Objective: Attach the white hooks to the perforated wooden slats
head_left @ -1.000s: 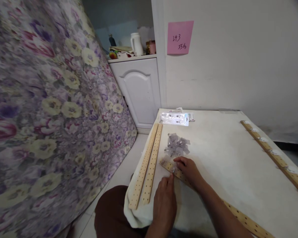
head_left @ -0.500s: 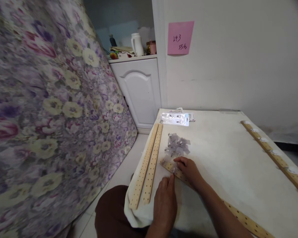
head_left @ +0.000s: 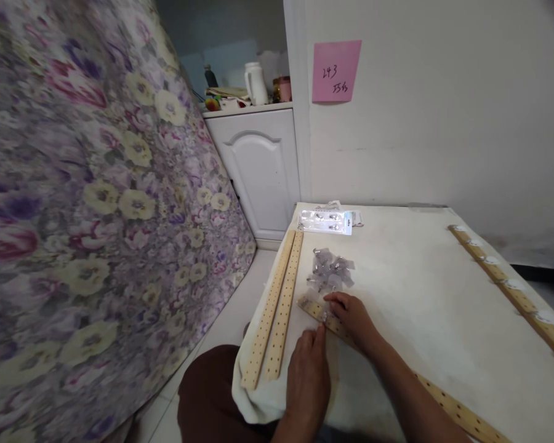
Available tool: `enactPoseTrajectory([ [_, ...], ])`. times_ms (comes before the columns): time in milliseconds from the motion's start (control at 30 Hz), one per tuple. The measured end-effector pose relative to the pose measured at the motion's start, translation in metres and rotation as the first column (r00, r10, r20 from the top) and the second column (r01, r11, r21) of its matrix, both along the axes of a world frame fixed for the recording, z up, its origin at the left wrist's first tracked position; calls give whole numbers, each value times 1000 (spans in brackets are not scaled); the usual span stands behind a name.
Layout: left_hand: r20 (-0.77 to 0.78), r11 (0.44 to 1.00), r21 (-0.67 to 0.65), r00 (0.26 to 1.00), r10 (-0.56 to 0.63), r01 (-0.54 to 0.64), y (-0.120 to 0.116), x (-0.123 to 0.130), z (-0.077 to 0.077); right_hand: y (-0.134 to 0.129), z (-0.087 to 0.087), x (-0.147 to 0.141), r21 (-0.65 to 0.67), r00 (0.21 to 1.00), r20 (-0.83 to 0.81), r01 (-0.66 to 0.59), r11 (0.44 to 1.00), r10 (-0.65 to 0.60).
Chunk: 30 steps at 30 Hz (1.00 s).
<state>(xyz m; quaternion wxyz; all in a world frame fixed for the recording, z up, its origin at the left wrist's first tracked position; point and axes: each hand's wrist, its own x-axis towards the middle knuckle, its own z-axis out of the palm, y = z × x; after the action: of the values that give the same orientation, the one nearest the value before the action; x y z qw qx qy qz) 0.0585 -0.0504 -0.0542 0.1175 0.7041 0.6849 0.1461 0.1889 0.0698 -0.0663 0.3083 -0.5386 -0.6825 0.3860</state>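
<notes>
- Two hands work at the near left part of a white-covered table [head_left: 420, 295], beside a floral mattress [head_left: 83, 203] leaning at the left.
- Perforated wooden strip [head_left: 447, 407]: lies diagonally across the near table; its far end sits under both hands.
- Paired wooden strips [head_left: 277, 307]: side by side along the table's left edge.
- Right hand [head_left: 355, 320]: rests on the strip's end, fingers curled down against it.
- Left hand [head_left: 308, 381]: fingertips touch a small metal piece [head_left: 324, 316] on the strip; whether they pinch it cannot be told.
- Heap of small clear bags [head_left: 331, 272]: just beyond the hands.
</notes>
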Motion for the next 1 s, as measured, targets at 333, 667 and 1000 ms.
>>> enactPoseTrajectory([
  [333,-37,1000,-5,999,-4,3,-1,0,1,-2,-1,-1,12,1000,20,2,1000,-2],
  [667,-48,1000,6,999,-1,2,-1,-1,0,-4,2,-2,-42,1000,18,4,999,-3],
  [1000,-73,1000,24,997,0,2,-1,0,0,-3,2,-4,-50,1000,23,17,999,-16],
])
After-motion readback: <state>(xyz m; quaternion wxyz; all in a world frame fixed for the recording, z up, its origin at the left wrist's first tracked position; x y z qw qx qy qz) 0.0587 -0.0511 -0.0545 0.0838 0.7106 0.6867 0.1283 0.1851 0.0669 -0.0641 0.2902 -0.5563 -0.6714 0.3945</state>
